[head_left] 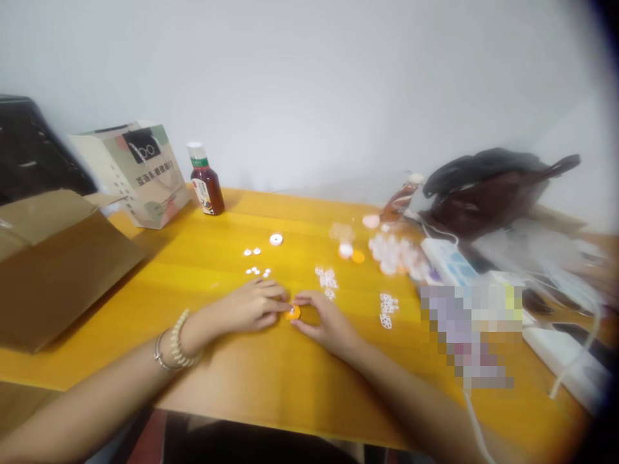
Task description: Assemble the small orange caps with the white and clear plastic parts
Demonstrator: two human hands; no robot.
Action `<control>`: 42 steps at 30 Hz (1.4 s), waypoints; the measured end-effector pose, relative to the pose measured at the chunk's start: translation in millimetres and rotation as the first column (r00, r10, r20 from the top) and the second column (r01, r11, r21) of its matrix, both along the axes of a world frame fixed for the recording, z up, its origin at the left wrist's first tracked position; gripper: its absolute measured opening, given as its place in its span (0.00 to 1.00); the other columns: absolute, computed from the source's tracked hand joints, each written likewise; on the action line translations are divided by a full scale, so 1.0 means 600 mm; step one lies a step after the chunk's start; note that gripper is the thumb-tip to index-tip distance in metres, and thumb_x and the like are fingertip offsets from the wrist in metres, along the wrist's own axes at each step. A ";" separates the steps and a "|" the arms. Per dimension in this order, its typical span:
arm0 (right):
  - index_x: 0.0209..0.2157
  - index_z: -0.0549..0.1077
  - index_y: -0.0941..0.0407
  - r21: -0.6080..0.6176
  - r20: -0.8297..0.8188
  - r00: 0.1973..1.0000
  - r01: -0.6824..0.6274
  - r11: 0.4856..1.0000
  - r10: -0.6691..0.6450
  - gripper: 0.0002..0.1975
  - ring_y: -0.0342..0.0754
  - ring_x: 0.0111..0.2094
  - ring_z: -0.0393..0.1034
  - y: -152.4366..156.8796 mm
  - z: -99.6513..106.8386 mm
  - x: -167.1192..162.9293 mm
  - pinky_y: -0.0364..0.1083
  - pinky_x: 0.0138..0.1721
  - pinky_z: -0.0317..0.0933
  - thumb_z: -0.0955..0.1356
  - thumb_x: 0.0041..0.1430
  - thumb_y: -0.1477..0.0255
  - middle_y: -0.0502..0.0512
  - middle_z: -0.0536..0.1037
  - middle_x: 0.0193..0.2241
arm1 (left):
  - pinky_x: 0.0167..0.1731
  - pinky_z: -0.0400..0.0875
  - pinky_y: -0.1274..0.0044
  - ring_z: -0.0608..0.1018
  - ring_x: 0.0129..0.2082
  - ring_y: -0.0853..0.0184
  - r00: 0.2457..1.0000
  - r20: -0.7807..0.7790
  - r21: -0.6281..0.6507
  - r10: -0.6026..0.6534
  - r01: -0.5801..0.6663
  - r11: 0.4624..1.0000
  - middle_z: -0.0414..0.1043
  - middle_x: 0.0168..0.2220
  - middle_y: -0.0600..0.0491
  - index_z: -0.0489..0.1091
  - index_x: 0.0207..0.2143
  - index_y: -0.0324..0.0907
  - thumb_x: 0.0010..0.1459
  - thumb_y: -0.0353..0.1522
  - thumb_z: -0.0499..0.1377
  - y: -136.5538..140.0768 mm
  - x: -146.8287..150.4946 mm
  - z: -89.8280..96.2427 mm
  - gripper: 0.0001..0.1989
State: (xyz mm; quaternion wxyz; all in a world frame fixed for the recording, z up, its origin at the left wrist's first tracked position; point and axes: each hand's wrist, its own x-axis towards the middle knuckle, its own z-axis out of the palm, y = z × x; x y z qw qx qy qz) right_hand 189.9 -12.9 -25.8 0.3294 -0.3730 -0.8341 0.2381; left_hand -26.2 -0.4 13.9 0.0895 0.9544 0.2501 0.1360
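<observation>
**Both hands at one small orange disc (293,314), mid-table**

Far left: dark object (36,148) by the wall, open cardboard box (62,283) in front of it. Next, a printed paper bag (149,171) with handles, then a bottle of dark red liquid (206,187), white cap, upright near the table's back edge.

Left hand (254,306): palm down, forefinger reaching onto the disc, other fingers bent. Can't tell if it's pinching or just touching (frame is soft there). Beaded bracelet (178,340) and metal bangle (162,353) on that wrist. Beyond it, small white pieces (255,270) lie loose on the yellow-brown table (232,380), with a round white part (276,240) further back.

Disc sits between the two hands, low over or on the tabletop; contact hidden.

Right hand (331,325): thumb and forefinger curved around the disc, grasping it by its edges.

Right of centre: white cutout pieces (327,278), then a second orange disc (358,257), more white cutouts (387,311), a blurred pile of pale round parts (394,252). A tilted bottle (400,200) stands behind.

Far right: dark bag (488,190), white power strip (449,261), pixelated patch (464,341).
</observation>
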 end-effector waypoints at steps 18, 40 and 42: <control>0.42 0.64 0.55 0.021 0.006 1.000 0.006 1.000 -0.006 0.16 0.49 0.41 0.69 -0.001 -0.001 0.003 0.50 0.43 0.64 0.68 0.49 0.73 0.56 0.74 0.38 | 0.42 0.66 0.74 0.72 0.39 0.67 0.987 0.146 -0.089 0.074 -0.061 0.994 0.70 0.40 0.49 0.68 0.46 0.43 0.58 0.28 0.51 0.010 -0.012 -0.008 0.14; 0.41 0.65 0.54 0.027 0.011 1.000 0.024 0.999 -0.025 0.16 0.49 0.42 0.69 -0.001 0.002 0.004 0.49 0.43 0.64 0.68 0.49 0.73 0.55 0.74 0.39 | 0.38 0.67 0.76 0.73 0.35 0.68 0.885 0.229 -0.151 0.405 -0.379 0.913 0.70 0.33 0.51 0.70 0.33 0.40 0.57 0.29 0.54 0.043 -0.036 -0.040 0.05; 0.42 0.65 0.54 0.028 0.013 1.000 0.021 0.999 -0.022 0.17 0.49 0.42 0.69 -0.001 0.002 0.004 0.49 0.44 0.63 0.68 0.49 0.73 0.55 0.74 0.39 | 0.38 0.67 0.76 0.73 0.34 0.68 0.874 0.242 -0.191 0.422 -0.383 0.904 0.70 0.33 0.51 0.69 0.32 0.40 0.57 0.29 0.54 0.045 -0.034 -0.043 0.05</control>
